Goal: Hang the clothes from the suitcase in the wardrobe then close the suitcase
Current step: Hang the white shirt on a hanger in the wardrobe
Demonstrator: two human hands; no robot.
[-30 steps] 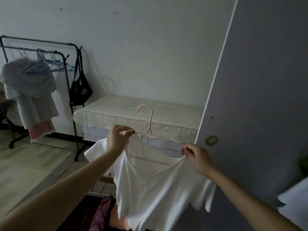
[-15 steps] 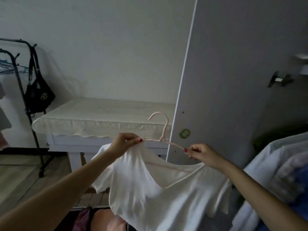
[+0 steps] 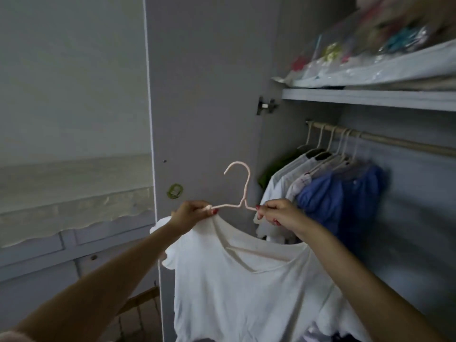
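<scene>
At centre frame, before the open wardrobe, both hands carry one thin pale-pink plastic hanger (image 3: 243, 193) with a white short-sleeved cotton T-shirt (image 3: 241, 280) draped on it. The left hand (image 3: 191, 214) pinches the left shoulder arm of the hanger together with the shirt's neckline. The right hand (image 3: 277, 214) pinches the right shoulder arm just beside the hook stem. Both hands are closed on the hanger; neither is free.

The hanger's long axis runs roughly level from left to right between the two hands. Its hook rises upright above them, with the open end curling to the left.

The pale wooden wardrobe rail (image 3: 385, 141) lies up and to the right of the hands, well apart from the hook and higher than it. The rail runs from the wardrobe's left inner wall away to the right. The right hand is the nearer one to it.

A row of garments on pale hangers (image 3: 328, 183) occupies the left end of the rail. Bare rail shows to the right of them. Judgement: the hook must be raised above rail level and carried rightward, probably toward that bare stretch.

The grey wardrobe door (image 3: 209, 95) stands open behind the hook. The suitcase cannot be identified in this view.
</scene>
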